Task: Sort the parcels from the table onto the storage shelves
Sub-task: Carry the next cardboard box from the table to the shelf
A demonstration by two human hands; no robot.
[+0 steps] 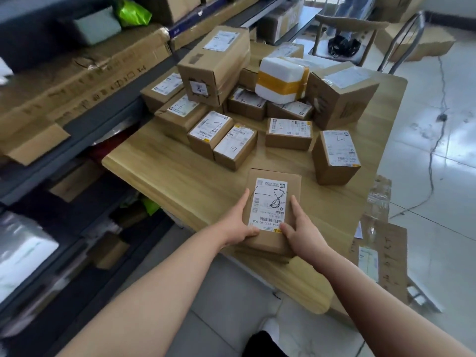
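At the table's near edge, the left hand [238, 222] and right hand [300, 228] clasp a small flat cardboard parcel [273, 210] by its long sides. It looks light and stiff, easily taken by those edges. The wooden table [180, 176] is smooth; more boxes [231, 140] crowd its far end, and storage shelves [64, 140] line the left.

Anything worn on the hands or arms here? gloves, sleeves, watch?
Nothing worn. The left hand and right hand are bare: no gloves, rings or tape show. Both forearms are bare to the frame edge, with no sleeve, watch or wristband in view.
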